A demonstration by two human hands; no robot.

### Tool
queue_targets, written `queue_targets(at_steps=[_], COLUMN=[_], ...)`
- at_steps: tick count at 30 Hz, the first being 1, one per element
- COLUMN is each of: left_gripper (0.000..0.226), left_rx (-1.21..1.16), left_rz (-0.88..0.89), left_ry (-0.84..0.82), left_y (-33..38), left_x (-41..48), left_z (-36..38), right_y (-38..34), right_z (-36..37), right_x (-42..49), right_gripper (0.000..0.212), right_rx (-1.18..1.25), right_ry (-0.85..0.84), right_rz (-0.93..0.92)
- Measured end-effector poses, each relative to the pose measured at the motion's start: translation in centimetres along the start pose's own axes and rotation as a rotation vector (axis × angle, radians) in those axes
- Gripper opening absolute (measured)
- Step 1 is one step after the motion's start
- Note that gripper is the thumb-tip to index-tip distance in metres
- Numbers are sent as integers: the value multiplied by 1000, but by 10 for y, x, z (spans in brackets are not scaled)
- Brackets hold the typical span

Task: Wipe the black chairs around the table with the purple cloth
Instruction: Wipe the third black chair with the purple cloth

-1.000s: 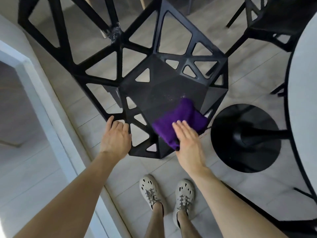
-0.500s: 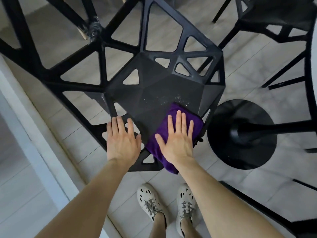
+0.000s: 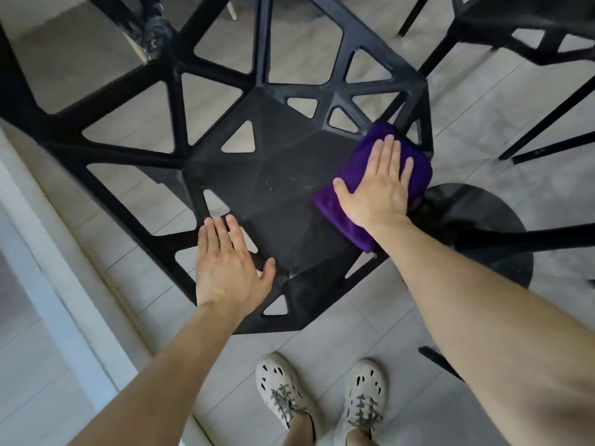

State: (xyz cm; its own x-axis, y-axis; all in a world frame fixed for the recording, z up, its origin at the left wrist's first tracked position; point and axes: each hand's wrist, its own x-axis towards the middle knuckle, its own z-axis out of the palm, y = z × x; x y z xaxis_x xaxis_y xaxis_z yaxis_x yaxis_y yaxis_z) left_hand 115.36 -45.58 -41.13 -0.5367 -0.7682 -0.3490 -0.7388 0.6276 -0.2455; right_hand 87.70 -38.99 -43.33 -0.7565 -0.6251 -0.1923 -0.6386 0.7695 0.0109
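A black chair (image 3: 273,175) with a faceted seat and triangular cut-outs fills the middle of the view, seen from above. The purple cloth (image 3: 357,204) lies folded on the seat's right side. My right hand (image 3: 380,185) presses flat on the cloth with straight, spread fingers. My left hand (image 3: 228,265) rests flat on the seat's near left edge, fingers straight. Pale dust specks dot the seat just left of the cloth.
A second black chair (image 3: 528,30) stands at the upper right. The table's round black base (image 3: 483,220) sits on the tiled floor right of the seat. A white ledge (image 3: 48,246) runs along the left. My shoes (image 3: 322,397) stand below the chair.
My right hand has slid the cloth from the seat's near edge toward the right rear corner. The left hand has stayed flat on the near left edge. The view has moved closer.
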Motion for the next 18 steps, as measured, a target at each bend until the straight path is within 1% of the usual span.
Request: queue_targets(at_steps=[2,4,5,6,8,9,11,12,14,16,18], left_gripper=[110,106,103,102,103,102,93,86,71,60,53], left_rx=[49,103,106,123,232,287,322,289,191,124,67], left_rz=[51,104,102,83,28,2,-19,-17,-9,-25,-37], left_ry=[-7,-41,-34,-11,5,-13,-40,-35,-7,9,23], left_y=[-10,-21,-26,-30,-35,-38,-47,-51,-54,-51,-48], left_x=[4,5,4,3,-5,-10,-19,-22,-23,-20,-18], left_z=[-3,-8,-11,-16,-28,-33,-38,-38,-38,-38,-37], right_y=[-36,-69,-80,-83,-70,-55,-20,-5,9,-1,-32], right_z=[6,16,21,23,21,19,16,13,6,6,12], right_x=[-11,-49,-72,-92,-115,-121,-119,-109,-74,-33,-5], right_gripper=[104,95,90,85,79,81,87,91,99,105,110], right_rx=[-67,-30,-5,18,44,30,-18,-42,-74,-79,-104], right_ry=[0,-31,-47,-54,-39,-37,-36,-36,-37,-49,-76], right_rz=[-164,-420,-507,-541,-532,-523,-511,-485,-365,-245,-153])
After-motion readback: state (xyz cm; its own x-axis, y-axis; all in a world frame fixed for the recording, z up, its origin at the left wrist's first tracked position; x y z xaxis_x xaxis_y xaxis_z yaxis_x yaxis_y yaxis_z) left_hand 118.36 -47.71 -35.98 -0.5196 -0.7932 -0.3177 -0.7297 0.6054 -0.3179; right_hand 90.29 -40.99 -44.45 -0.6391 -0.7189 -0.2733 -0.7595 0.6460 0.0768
